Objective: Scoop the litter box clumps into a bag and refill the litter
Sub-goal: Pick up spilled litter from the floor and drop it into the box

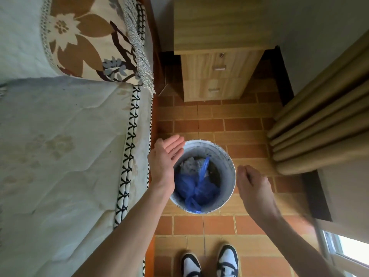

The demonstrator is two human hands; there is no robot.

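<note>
A round white bucket (229,166) stands on the tiled floor between my arms. Inside it lies a knotted blue plastic bag (196,186) on top of other crumpled rubbish. My left hand (166,156) hovers over the bucket's left rim, palm open and fingers stretched out, holding nothing. My right hand (252,184) hangs just right of the bucket with its fingers curled loosely; it is blurred and nothing shows in it. No litter box or scoop is in view.
A bed (65,146) with a pale quilt and a floral pillow (87,41) fills the left side. A wooden nightstand (217,62) stands ahead. Beige curtains (323,120) hang at the right. My two shoes (209,262) are below on the orange brick-pattern floor (219,120).
</note>
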